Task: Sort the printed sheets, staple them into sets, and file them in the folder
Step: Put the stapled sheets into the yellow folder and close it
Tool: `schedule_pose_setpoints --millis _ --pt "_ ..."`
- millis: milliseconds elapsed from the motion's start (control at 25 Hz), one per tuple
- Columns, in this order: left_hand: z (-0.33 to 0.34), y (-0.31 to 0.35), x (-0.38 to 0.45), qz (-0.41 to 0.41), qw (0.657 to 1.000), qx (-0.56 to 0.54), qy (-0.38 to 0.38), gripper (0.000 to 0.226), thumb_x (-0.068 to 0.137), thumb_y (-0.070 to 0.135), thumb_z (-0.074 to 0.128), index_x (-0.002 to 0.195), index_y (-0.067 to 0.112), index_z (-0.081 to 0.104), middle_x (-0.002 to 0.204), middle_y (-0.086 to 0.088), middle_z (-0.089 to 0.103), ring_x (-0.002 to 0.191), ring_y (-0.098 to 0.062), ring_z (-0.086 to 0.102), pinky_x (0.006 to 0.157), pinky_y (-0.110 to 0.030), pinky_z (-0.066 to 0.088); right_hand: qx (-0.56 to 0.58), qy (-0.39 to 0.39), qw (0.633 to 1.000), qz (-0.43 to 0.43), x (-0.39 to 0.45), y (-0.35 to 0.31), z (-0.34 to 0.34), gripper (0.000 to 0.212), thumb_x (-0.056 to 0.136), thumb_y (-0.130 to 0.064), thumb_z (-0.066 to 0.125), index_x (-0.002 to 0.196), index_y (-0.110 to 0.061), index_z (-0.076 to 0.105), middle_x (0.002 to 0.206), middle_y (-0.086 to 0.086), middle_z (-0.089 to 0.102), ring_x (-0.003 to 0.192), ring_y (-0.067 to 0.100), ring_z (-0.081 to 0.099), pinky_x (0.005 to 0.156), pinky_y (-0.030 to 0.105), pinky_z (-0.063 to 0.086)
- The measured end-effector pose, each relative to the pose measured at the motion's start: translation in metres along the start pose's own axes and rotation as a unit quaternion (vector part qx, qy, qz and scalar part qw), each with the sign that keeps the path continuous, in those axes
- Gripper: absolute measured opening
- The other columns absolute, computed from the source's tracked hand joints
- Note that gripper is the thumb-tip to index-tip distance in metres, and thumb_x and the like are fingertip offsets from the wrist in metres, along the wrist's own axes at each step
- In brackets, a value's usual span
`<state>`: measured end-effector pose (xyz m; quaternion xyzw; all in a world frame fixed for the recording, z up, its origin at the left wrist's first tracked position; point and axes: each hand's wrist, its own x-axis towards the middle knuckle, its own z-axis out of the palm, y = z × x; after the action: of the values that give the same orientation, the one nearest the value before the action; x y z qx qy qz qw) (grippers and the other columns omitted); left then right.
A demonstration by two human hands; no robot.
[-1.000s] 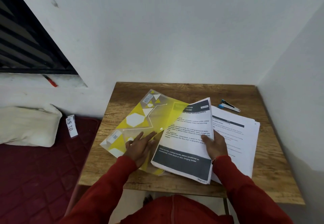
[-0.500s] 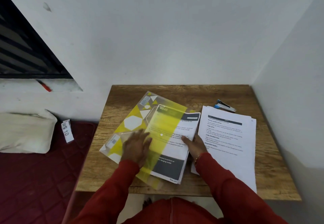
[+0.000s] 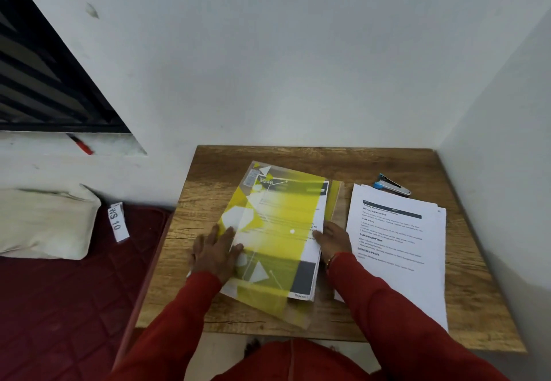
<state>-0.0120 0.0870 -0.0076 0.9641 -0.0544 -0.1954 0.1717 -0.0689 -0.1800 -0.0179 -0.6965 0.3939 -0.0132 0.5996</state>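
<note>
A translucent yellow folder [image 3: 277, 219] lies on the wooden table [image 3: 313, 160], left of centre, with a stapled set of printed sheets [image 3: 307, 279] showing through it and sticking out at its right and near edges. My left hand [image 3: 216, 251] rests flat on the folder's left side, fingers straight. My right hand [image 3: 331, 239] touches the right edge of the set inside the folder. A stack of loose printed sheets [image 3: 396, 249] lies to the right. A blue and grey stapler [image 3: 392, 185] sits behind that stack.
White walls close in behind and to the right of the table. Left of the table is a dark red mattress [image 3: 59, 306] with a cream pillow [image 3: 44, 222] and a paper tag [image 3: 117, 221] marked WS 10. A red pen [image 3: 80, 144] lies on the window ledge.
The printed set went from being held up over the table into the yellow folder, and the folder's cover came down over it. Both hands moved onto the folder's sides.
</note>
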Motion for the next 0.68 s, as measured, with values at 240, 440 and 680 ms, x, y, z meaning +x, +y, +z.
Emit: schedule_pose_setpoints --millis 240,440,680 --pt "-0.011 -0.013 0.002 0.035 0.999 -0.019 0.032 0.077 0.069 0.078 0.017 0.132 0.049 0.050 0.157 0.007 0.027 0.140 -0.035 0.020 0.114 -0.051 0.020 0.173 -0.078 0.979 0.077 -0.006 -0.013 0.038 0.028 0.089 0.001 0.060 0.110 -0.015 0.070 0.095 0.015 0.073 0.082 0.034 0.069 0.076 0.053 0.058" --pt "-0.015 -0.013 -0.004 0.049 0.999 0.006 0.022 0.048 0.088 0.061 0.047 0.134 0.047 0.046 0.157 0.007 0.023 0.139 -0.032 0.016 0.111 -0.053 0.022 0.113 -0.141 0.983 0.043 -0.005 -0.030 0.028 0.024 0.093 -0.015 0.062 0.117 -0.017 0.066 0.090 0.013 0.071 0.058 0.020 0.068 0.048 0.033 0.056" --pt "-0.006 0.002 -0.005 0.044 0.997 0.035 0.049 0.051 0.089 0.037 0.055 0.138 0.040 0.040 0.159 0.000 0.010 0.141 -0.034 0.011 0.109 -0.058 0.022 -0.082 0.158 0.979 -0.100 -0.005 -0.027 -0.055 0.020 0.089 -0.016 0.065 0.108 -0.019 0.067 0.094 0.004 0.067 0.080 0.019 0.062 0.073 0.029 0.049"
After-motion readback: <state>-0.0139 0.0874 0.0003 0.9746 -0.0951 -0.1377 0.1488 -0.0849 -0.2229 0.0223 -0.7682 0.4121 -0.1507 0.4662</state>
